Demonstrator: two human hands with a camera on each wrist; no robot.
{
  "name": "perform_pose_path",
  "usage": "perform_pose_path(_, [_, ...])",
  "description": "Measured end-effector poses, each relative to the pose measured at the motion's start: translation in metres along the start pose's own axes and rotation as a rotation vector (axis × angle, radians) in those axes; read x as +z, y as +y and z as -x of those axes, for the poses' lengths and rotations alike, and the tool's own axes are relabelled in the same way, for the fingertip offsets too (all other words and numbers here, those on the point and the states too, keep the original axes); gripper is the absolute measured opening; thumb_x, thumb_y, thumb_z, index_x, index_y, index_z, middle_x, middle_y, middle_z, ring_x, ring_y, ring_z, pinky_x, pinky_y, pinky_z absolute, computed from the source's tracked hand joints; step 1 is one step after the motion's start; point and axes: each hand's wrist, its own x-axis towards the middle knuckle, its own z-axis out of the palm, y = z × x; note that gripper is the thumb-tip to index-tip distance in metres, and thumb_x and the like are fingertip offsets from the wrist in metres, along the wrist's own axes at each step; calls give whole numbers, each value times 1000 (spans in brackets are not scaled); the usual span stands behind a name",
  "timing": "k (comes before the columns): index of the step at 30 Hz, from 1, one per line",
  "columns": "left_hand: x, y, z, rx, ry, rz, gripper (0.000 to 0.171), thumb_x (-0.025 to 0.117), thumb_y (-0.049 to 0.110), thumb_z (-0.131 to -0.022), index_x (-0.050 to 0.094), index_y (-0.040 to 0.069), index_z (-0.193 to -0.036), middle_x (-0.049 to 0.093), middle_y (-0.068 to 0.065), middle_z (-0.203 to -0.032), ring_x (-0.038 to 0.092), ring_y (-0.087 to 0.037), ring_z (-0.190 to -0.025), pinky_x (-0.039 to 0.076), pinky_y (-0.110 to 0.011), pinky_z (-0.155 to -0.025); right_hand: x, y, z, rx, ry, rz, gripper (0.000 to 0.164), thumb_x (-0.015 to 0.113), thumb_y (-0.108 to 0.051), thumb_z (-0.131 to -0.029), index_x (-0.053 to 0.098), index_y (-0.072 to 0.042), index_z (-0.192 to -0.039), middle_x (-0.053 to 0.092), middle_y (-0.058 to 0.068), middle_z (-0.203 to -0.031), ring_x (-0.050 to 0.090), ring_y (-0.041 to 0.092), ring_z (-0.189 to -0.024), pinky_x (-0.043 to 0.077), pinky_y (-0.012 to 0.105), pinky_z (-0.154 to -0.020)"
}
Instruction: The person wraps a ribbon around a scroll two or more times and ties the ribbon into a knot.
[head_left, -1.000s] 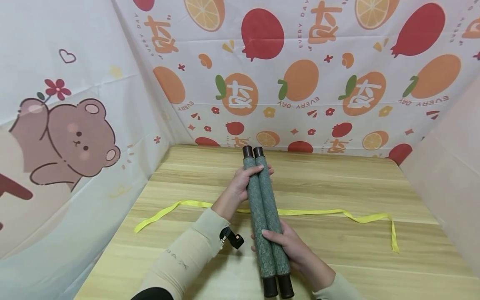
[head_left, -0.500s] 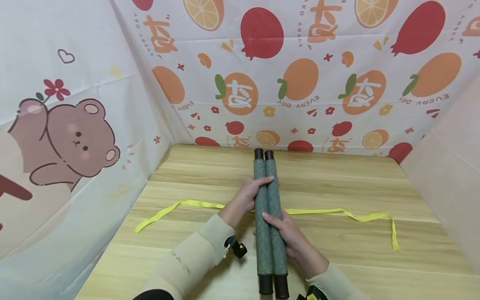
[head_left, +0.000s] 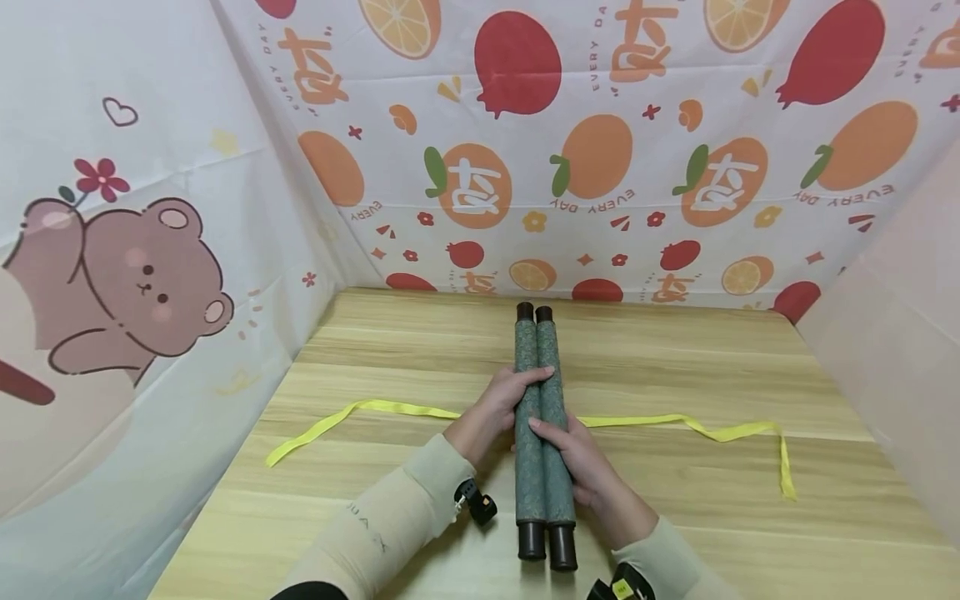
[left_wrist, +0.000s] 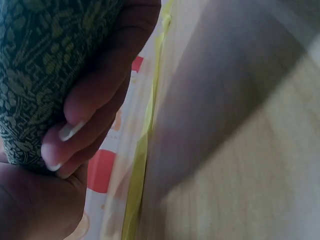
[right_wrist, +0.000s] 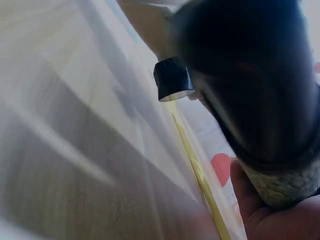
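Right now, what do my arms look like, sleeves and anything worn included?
Your left sleeve and right sleeve are pale beige. Dark lettering marks the left one; something black shows further up. The left wrist device and right wrist device are black, the latter with a yellow patch.

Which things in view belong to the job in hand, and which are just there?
Job:
green rolls with dark ends, a pair side by side, held by left grip and right grip
probably yellow ribbon, laid across the table, behind the rolls in the head view

Just there:
fruit-print cloth
bear-print cloth
black wrist devices
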Motion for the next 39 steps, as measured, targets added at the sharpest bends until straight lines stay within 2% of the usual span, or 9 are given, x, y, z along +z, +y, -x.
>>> perform_pose_path(5, [-1,-2,-3,19,26,-9,44,75,20,-86,57,-3,-118,66,-9,-96,67,-19,-81,59,-33,-75,1,1,4,-66,94,124,79,63,-31,-96,13,-19,-156,55,21,-129,63,22,-97,53,36,-83])
perform_pose_path(8, [1,-3,-2,44,33,-64,47,75,21,-86,55,-5,-120,65,-11,-100,67,-21,-83,59,-35,-76,1,2,6,-107,113,188,85,61,-29,-98,2,-24,-159,47,26,-140,61,27,-106,52,37,-87])
perform_pose_path(11, [2,-3,0,67,18,-146,48,73,22,-88,54,-5,-123,65,-15,-107,67,-22,-87,58,-37,-77,-1,3,6,-143,126,284,82,58,-27,-100,1,-22,-159,36,27,-150,54,34,-121,48,44,-97])
perform_pose_path(14, [3,0,2,81,-17,-230,47,67,19,-91,52,-6,-127,64,-20,-116,66,-25,-95,57,-38,-83,-5,4,5,-169,155,408,80,56,-27,-101,3,-18,-159,22,24,-159,39,41,-136,38,53,-108])
perform_pose_path(18, [0,2,3,98,-41,-344,45,56,12,-94,48,-9,-133,59,-23,-125,62,-28,-105,54,-39,-88,-12,4,2,-186,177,538,77,54,-24,-102,4,-14,-159,11,21,-163,22,42,-146,25,60,-115])
perform_pose_path(20, [-3,3,3,108,-45,-396,45,52,8,-92,48,-11,-132,59,-24,-124,62,-28,-104,55,-39,-86,-15,4,2,-182,177,565,76,54,-22,-102,5,-14,-159,14,22,-162,23,43,-145,26,60,-114])
perform_pose_path(27, [-11,2,2,176,-84,-581,40,51,0,-91,50,-11,-129,63,-25,-118,63,-27,-99,56,-35,-80,-18,5,1,-170,180,658,78,60,-21,-98,12,-8,-158,44,34,-143,54,43,-123,50,52,-94])
perform_pose_path(34, [-15,2,1,205,-96,-690,46,55,2,-94,45,-8,-138,60,-25,-127,61,-34,-113,54,-41,-90,-20,3,-3,-218,179,758,81,66,-20,-94,18,1,-155,34,31,-151,44,43,-133,40,56,-107])
perform_pose_path(39, [-16,3,1,239,-70,-795,47,59,4,-93,47,-7,-137,61,-24,-125,60,-33,-114,53,-43,-93,-21,4,-6,-225,181,830,81,66,-23,-93,20,5,-154,38,35,-145,46,44,-129,41,57,-105])
